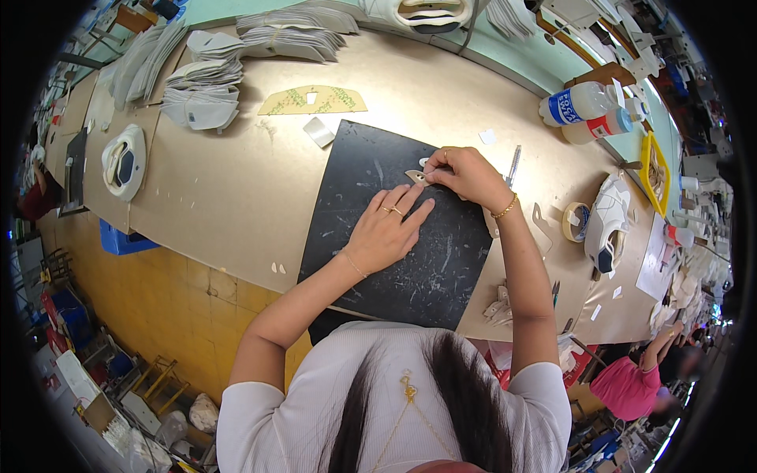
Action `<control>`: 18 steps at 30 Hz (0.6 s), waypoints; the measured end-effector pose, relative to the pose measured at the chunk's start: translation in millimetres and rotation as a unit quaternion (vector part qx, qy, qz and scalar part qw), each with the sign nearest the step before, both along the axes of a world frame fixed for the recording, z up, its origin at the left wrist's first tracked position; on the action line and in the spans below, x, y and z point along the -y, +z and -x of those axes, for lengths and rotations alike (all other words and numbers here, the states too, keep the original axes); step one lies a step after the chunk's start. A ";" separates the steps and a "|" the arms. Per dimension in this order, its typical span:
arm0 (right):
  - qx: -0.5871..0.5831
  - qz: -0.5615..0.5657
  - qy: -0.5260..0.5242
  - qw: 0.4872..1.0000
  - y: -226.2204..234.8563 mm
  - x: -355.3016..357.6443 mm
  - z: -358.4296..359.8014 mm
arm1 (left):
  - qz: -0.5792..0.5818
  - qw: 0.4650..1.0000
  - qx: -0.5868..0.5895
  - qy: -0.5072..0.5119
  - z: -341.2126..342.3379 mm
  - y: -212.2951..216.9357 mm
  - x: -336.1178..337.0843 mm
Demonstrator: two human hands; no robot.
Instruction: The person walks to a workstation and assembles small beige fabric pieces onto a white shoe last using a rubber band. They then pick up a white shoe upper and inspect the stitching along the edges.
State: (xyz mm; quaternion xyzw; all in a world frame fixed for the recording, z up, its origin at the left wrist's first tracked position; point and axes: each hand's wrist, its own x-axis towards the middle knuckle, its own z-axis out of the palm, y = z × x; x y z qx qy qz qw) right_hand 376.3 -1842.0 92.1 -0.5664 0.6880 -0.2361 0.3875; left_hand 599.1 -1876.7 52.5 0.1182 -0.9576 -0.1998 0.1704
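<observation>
A black cutting mat (371, 268) lies in front of me on the tan worktable. On its upper part is a small beige curved piece (415, 176) with little holes, like a shoe part. My left hand (386, 226) rests palm down on the mat, fingers stretched and apart, its fingertips at the lower edge of that piece. From the right, my right hand (467, 178) bends over the piece's right end with thumb and forefinger pinched together. A small white oval bit (423, 162) shows by those fingertips; whether they grip it or the beige piece is hidden.
Stacks of grey-white cut pieces (201, 94) and a patterned template (313, 101) lie beyond the mat. Bottles (579, 106) stand at far right, above a sneaker (608, 221) and a tape roll (575, 221). A metal ruler (514, 165) lies nearby. Another shoe (124, 162) sits left.
</observation>
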 end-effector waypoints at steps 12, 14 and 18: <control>-0.001 0.020 -0.002 1.000 -8.2 -2.7 2.5 | -0.006 1.000 0.005 0.012 11.3 10.1 1.1; 0.007 0.004 -0.015 1.000 -7.0 -2.9 2.9 | 0.011 1.000 -0.002 0.013 14.7 10.6 0.5; 0.013 -0.063 -0.047 0.997 11.5 0.1 -3.5 | 0.003 1.000 0.008 0.013 14.4 8.8 0.0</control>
